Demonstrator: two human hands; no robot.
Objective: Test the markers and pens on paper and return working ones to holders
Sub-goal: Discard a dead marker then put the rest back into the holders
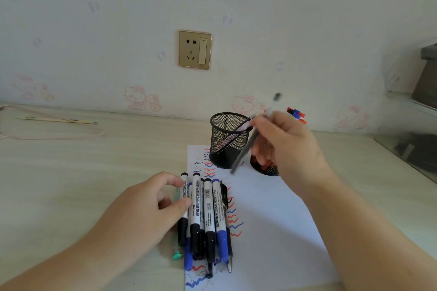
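Smooth plastic markers (203,215), white paper (272,231), round black mesh holder (228,140)

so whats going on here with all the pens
A person is testing pens on paper, already covered in squiggles. The right hand holds a blurred pen by the mesh holder. The left hand rests on a bunch of markers lying on the paper's edge.
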